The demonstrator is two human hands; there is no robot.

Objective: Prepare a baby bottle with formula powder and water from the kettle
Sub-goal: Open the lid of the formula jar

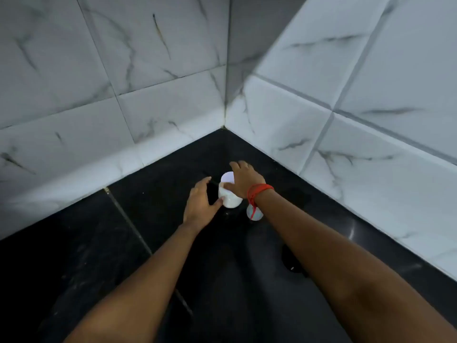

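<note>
A white baby bottle (231, 199) with pale milky contents stands on the black counter (138, 243) near the tiled corner. My right hand (243, 180) rests on its top, fingers curled over a white round cap (227, 177). My left hand (201, 203) is beside the bottle on the left, fingers spread, thumb touching its side. A small white rounded piece (254, 212), partly hidden by my right wrist, lies just right of the bottle. I see no kettle or formula tin.
White marble-look tiled walls (173, 95) meet in a corner just behind the bottle. A dark round object (293, 262) lies on the counter under my right forearm. A red thread band (258, 190) circles my right wrist.
</note>
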